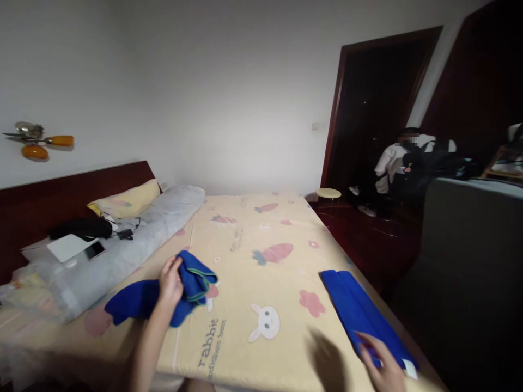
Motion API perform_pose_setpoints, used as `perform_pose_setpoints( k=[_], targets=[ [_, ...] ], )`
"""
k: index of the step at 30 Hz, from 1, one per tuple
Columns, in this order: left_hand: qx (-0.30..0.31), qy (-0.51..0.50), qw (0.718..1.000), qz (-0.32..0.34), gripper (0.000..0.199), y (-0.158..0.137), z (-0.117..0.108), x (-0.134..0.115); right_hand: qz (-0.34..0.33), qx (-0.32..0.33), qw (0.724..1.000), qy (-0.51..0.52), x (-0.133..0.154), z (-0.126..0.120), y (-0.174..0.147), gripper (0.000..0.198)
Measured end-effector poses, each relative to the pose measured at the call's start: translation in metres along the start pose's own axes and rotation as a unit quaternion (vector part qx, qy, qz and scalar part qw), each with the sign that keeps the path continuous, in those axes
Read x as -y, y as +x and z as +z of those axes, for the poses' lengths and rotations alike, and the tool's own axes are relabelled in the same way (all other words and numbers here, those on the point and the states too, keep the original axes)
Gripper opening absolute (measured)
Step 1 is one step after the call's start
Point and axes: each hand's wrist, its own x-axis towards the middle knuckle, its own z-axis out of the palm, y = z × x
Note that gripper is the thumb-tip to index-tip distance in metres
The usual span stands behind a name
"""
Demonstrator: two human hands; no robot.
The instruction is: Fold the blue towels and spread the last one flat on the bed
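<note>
- Head view: the left hand (170, 281) was closed on a bunched blue towel (163, 294), gripping its raised folds, on the bed (261, 272) near the headboard side.
- The bunched blue towel lay partly spread on the bed's yellow printed sheet, touching it, just beside the grey bolster (122, 250).
- The right hand (382, 365) rested with fingers spread flat on the near end of a folded blue towel (359, 313), not gripping it.
- The folded blue towel lay along the bed's right edge, well apart from the bunched one.
- On the bolster lay a phone (95, 250) and a white tablet (69, 246).
- Beyond the bed's far corner, a person (398, 163) sat near a dark doorway, beside a small stool (328, 193).
</note>
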Motion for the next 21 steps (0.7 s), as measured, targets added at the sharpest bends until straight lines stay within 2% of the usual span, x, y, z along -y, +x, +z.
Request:
perform_pose_setpoints(
  k=[2, 4, 5, 7, 9, 11, 14, 17, 19, 21],
  targets=[
    [0.045, -0.023, 0.998, -0.036, 0.027, -0.040, 0.026, 0.018, 0.018, 0.087, 0.989, 0.120, 0.079, 0.024, 0.007, 0.041],
    [0.086, -0.040, 0.993, -0.068, 0.029, -0.084, 0.046, 0.040, 0.015, 0.182, 0.958, 0.219, 0.147, 0.044, 0.007, 0.039],
    [0.106, -0.049, 0.989, -0.087, 0.030, -0.106, 0.053, 0.052, 0.005, 0.211, 0.945, 0.251, 0.172, 0.053, 0.005, 0.039],
    [0.150, -0.090, 0.972, -0.157, 0.031, -0.147, 0.063, 0.076, 0.005, 0.238, 0.930, 0.280, 0.202, 0.069, -0.002, 0.042],
    [0.177, -0.129, 0.947, -0.236, 0.033, -0.181, 0.067, 0.099, 0.023, 0.242, 0.928, 0.281, 0.210, 0.083, -0.009, 0.046],
    [0.189, -0.141, 0.927, -0.290, 0.037, -0.204, 0.067, 0.118, 0.057, 0.233, 0.929, 0.283, 0.202, 0.094, -0.017, 0.050],
    [0.241, -0.114, 0.917, -0.296, 0.052, -0.225, 0.059, 0.137, 0.128, 0.199, 0.920, 0.313, 0.181, 0.101, -0.027, 0.052],
    [0.305, 0.005, 0.931, -0.202, 0.060, -0.240, 0.046, 0.145, 0.187, 0.158, 0.913, 0.327, 0.166, 0.099, -0.030, 0.054],
    [0.328, 0.121, 0.932, -0.096, 0.047, -0.249, 0.039, 0.146, 0.206, 0.144, 0.912, 0.325, 0.163, 0.097, -0.029, 0.054],
    [0.361, 0.200, 0.911, -0.003, 0.032, -0.258, 0.035, 0.144, 0.216, 0.141, 0.907, 0.332, 0.164, 0.097, -0.029, 0.052]
  ],
)
